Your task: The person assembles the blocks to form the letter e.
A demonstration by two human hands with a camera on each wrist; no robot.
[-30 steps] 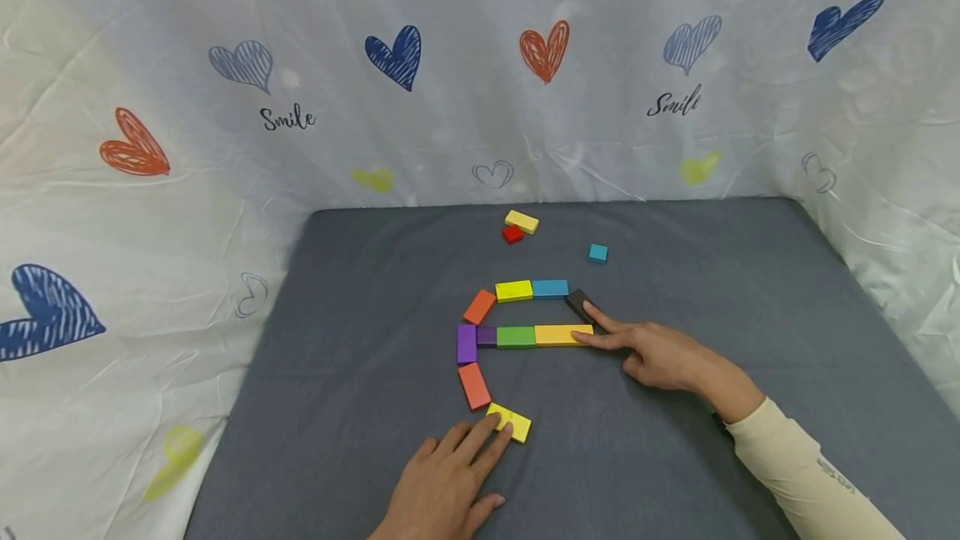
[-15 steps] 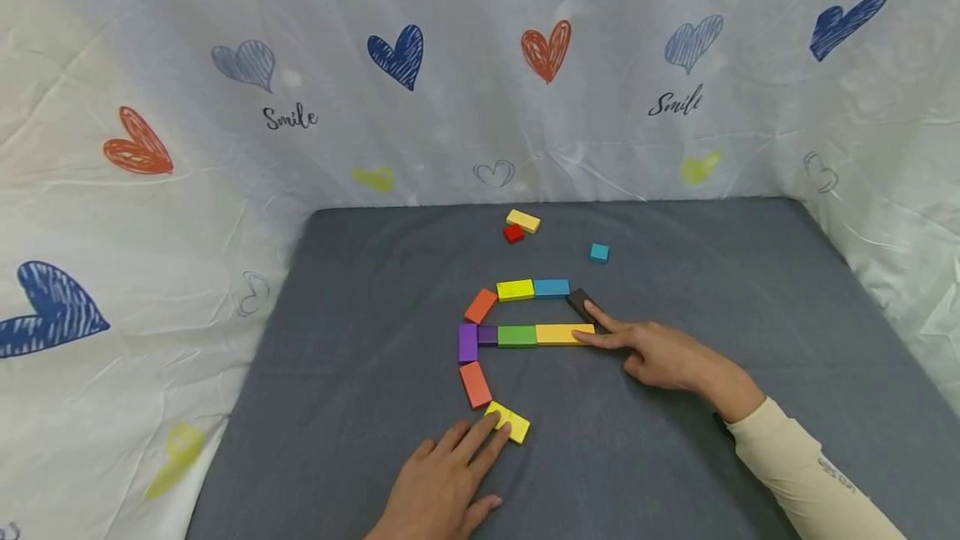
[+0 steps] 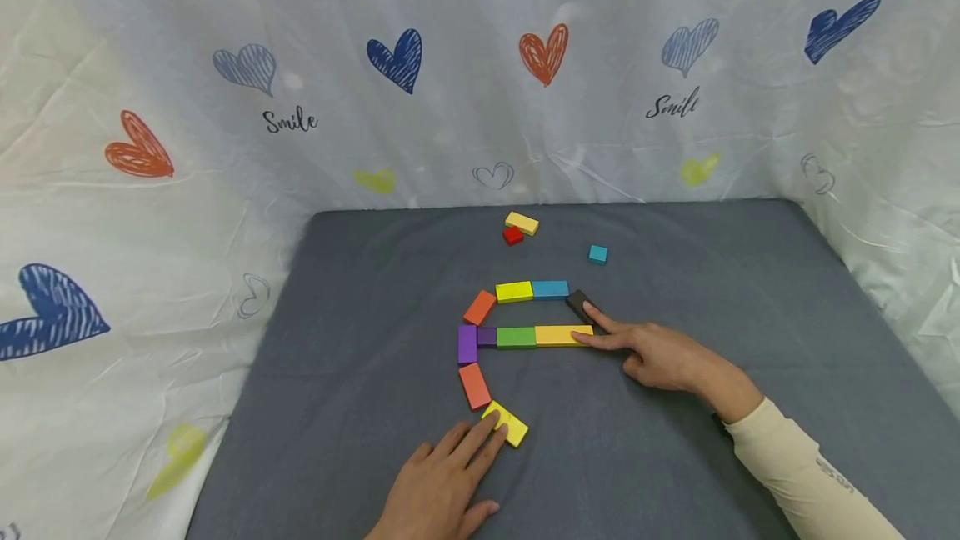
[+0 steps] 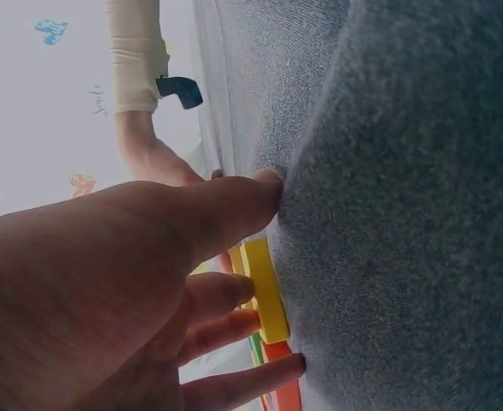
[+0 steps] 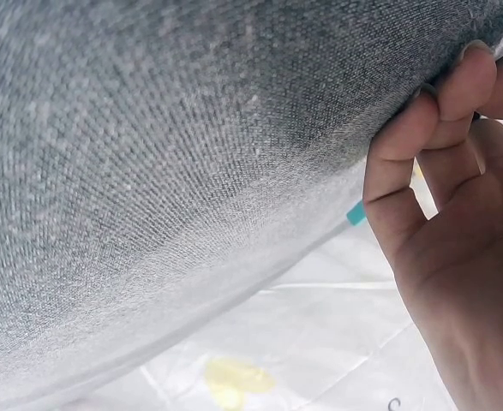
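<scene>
Flat coloured blocks lie end to end on a grey cloth. My left hand rests its fingertips on a yellow block at the near end of the curve; the left wrist view shows this yellow block beside straight fingers. Touching or almost touching it is an orange-red block, then a purple block. My right hand has two extended fingers, one on a black block, one on a long amber block. In the right wrist view, my right hand's other fingers curl around nothing visible.
The middle row also has a dark purple block and a green block. Above it run an orange block, a yellow block and a blue block. Farther back lie pale yellow, red and teal blocks.
Under my left fingertips the near yellow block has turned slightly clockwise and shifted a little left. My right hand stays in place on the black and amber blocks.
</scene>
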